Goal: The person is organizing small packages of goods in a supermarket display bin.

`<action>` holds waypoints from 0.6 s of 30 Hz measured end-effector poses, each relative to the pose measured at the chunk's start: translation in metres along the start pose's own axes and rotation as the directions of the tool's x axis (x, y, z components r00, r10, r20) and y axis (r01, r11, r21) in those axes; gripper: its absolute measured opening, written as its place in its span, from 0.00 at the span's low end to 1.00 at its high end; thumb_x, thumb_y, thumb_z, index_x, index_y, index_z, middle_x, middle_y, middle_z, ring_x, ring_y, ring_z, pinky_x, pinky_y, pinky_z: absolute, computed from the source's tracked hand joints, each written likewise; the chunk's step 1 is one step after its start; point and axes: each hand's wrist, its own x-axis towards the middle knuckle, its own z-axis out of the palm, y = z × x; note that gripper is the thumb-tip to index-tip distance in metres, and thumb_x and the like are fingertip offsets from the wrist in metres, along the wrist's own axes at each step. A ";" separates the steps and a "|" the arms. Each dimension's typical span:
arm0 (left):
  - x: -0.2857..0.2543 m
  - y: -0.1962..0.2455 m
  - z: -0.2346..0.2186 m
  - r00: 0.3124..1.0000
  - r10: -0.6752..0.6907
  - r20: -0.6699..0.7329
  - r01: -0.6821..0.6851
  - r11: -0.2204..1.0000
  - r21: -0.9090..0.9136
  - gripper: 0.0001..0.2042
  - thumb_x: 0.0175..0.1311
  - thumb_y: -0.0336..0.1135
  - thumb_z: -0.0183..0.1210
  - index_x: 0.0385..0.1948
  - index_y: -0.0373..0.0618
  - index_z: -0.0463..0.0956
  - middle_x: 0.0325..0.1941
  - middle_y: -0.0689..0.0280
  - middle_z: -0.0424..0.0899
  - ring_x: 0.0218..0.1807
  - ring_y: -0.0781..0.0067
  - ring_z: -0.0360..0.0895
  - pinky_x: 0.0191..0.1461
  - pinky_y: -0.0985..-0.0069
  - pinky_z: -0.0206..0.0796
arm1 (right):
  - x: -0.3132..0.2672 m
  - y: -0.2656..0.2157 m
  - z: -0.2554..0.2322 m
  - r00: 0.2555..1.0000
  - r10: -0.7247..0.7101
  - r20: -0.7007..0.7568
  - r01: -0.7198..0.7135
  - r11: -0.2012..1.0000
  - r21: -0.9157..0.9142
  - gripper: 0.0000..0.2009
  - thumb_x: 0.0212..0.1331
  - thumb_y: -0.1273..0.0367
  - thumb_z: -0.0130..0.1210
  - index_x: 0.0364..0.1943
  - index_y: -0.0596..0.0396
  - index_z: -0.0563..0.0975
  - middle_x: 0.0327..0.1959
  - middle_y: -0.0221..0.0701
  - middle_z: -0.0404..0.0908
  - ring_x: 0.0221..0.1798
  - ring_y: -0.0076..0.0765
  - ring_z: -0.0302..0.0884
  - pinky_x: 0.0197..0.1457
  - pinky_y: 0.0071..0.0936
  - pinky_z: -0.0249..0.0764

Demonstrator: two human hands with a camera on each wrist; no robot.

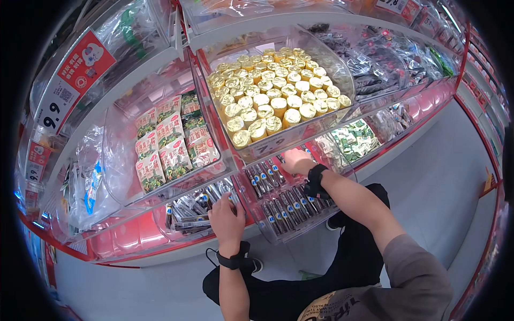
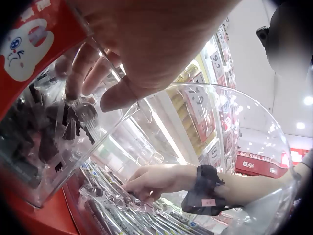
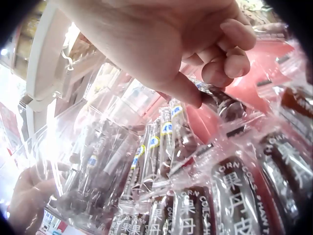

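Observation:
My right hand [image 1: 297,160] reaches into a low clear bin [image 1: 289,235] below the shelf. Its thumb and curled fingers pinch the end of a dark wrapped hawthorn roll [image 3: 227,105]. Beneath that hand stand more hawthorn rolls [image 3: 188,210] in rows, clear-wrapped with white lettering. Over the neighbouring bin on the left is my left hand [image 1: 227,222], fingers pointing down and relaxed, thumb apart from them. Its fingertips reach the wrapped ends of loose dark sticks [image 2: 73,120], close by the clear bin wall. The clear plastic partly covers that hand in the left wrist view.
Above the hands, an overhanging clear bin holds gold-topped rolls [image 1: 278,96]. To its left are printed snack packets [image 1: 171,144]; dark wrapped packets [image 1: 375,59] fill the upper right. Green-and-white packets [image 1: 356,139] lie low on the right. The person's dark-trousered knees [image 1: 369,219] are close to the bins.

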 end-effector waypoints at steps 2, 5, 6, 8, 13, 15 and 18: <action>0.000 -0.001 0.000 0.999 -0.011 0.030 0.011 1.000 -0.002 0.15 0.50 0.32 0.59 0.42 0.46 0.73 0.23 0.69 0.71 0.34 0.65 0.72 0.41 0.66 0.57 | -0.002 -0.001 0.000 0.998 0.011 0.063 -0.011 1.000 -0.009 0.17 0.53 0.64 0.49 0.44 0.58 0.78 0.48 0.45 0.78 0.51 0.46 0.77 0.53 0.38 0.72; 0.002 -0.002 0.000 1.000 -0.004 0.031 0.004 1.000 0.003 0.15 0.49 0.32 0.59 0.41 0.46 0.73 0.22 0.70 0.71 0.33 0.66 0.71 0.40 0.67 0.56 | -0.001 -0.002 0.004 0.999 -0.006 0.035 0.006 1.000 0.011 0.17 0.52 0.64 0.50 0.42 0.59 0.79 0.45 0.45 0.80 0.48 0.45 0.78 0.51 0.38 0.74; 0.001 -0.002 0.000 1.000 0.000 0.025 0.000 1.000 0.006 0.15 0.49 0.32 0.60 0.41 0.46 0.73 0.22 0.70 0.71 0.33 0.66 0.71 0.39 0.67 0.56 | 0.000 -0.002 0.005 1.000 -0.019 0.015 0.018 1.000 0.013 0.16 0.52 0.65 0.50 0.41 0.60 0.79 0.42 0.44 0.81 0.46 0.45 0.79 0.50 0.38 0.75; 0.001 -0.002 0.000 1.000 -0.008 0.026 0.008 1.000 0.000 0.15 0.49 0.32 0.60 0.41 0.46 0.73 0.21 0.70 0.70 0.33 0.66 0.71 0.39 0.67 0.56 | 0.002 -0.002 -0.001 0.989 -0.007 0.150 -0.003 0.998 0.067 0.14 0.51 0.67 0.49 0.36 0.62 0.80 0.35 0.43 0.82 0.39 0.43 0.81 0.44 0.35 0.77; 0.002 -0.002 0.000 0.997 -0.060 0.039 0.060 0.998 -0.006 0.15 0.47 0.33 0.61 0.39 0.46 0.74 0.20 0.70 0.70 0.32 0.66 0.72 0.39 0.66 0.57 | 0.004 -0.001 -0.007 0.967 -0.053 0.247 0.004 0.981 0.195 0.12 0.50 0.72 0.45 0.28 0.67 0.80 0.25 0.42 0.82 0.27 0.39 0.82 0.32 0.31 0.79; 0.002 -0.004 0.002 0.996 -0.078 0.041 0.078 0.997 -0.008 0.14 0.47 0.34 0.62 0.37 0.45 0.74 0.20 0.70 0.71 0.32 0.65 0.72 0.39 0.66 0.58 | 0.008 0.001 -0.003 0.962 -0.051 0.267 -0.012 0.974 0.228 0.13 0.51 0.73 0.44 0.29 0.69 0.79 0.25 0.43 0.82 0.26 0.39 0.82 0.31 0.31 0.80; 0.005 -0.004 0.001 0.969 -0.208 0.137 0.215 0.976 -0.038 0.11 0.47 0.35 0.63 0.31 0.45 0.74 0.19 0.68 0.74 0.31 0.63 0.74 0.39 0.65 0.59 | 0.012 0.004 0.001 0.951 -0.090 0.295 0.023 0.975 0.222 0.14 0.52 0.74 0.42 0.28 0.70 0.79 0.24 0.44 0.82 0.25 0.40 0.82 0.29 0.32 0.80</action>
